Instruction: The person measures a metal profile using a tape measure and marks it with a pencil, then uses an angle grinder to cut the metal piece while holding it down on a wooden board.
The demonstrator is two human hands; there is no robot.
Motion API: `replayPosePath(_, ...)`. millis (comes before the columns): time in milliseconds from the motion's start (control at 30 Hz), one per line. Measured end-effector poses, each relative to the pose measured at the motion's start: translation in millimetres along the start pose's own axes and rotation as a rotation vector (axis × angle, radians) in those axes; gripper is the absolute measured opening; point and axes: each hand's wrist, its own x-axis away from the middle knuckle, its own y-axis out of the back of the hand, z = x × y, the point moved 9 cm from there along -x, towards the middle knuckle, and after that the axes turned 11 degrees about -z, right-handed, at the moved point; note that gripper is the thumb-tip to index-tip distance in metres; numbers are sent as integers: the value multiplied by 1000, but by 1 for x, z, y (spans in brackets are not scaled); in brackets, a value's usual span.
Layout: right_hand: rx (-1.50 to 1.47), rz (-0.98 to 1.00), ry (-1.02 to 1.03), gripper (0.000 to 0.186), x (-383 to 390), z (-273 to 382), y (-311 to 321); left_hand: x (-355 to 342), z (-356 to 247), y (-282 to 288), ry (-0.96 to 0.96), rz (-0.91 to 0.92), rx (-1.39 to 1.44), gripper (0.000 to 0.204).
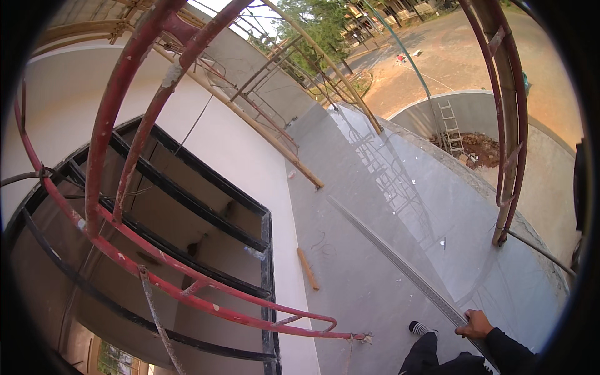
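Observation:
My right hand (476,325) comes in from the lower right in a dark sleeve. Its fingers are wrapped over the edge of a long, thin grey metal profile (400,265). From my hand the profile slants away to the far left over the grey concrete floor (350,250), and its near end runs down beneath my forearm. Whether its far end touches the floor I cannot tell. My left hand is out of the picture. Beside the profile is my foot in a striped sock (422,328).
Red scaffold frames (187,292) stand on the left, before a black window frame (267,250) in a white wall. Another scaffold post (509,125) rises at right near the slab's edge. A short wooden piece (307,269) lies on the floor. Below the edge, a ladder (451,128) leans.

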Motion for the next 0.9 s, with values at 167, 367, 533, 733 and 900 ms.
replayPosePath(167, 64, -5, -81, 50, -83, 21, -30, -63, -30, 26, 136, 14, -62, 32)
replayPosePath(367, 104, -115, -135, 52, -182, 76, -33, -151, -269, 72, 27, 22, -134, 36)
replayPosePath(533, 81, -262, -127, 50, -289, 120, -16, -185, -509, 55, -290, 22, -184, 33)
replayPosePath(733, 197, -360, 96, 48, -495, 205, 20, -282, -586, 57, -197, -118, -126, 33)
replayPosePath(900, 75, -230, 80, 44, -651, 300, 38, -332, -608, 42, 102, -30, -87, 33)
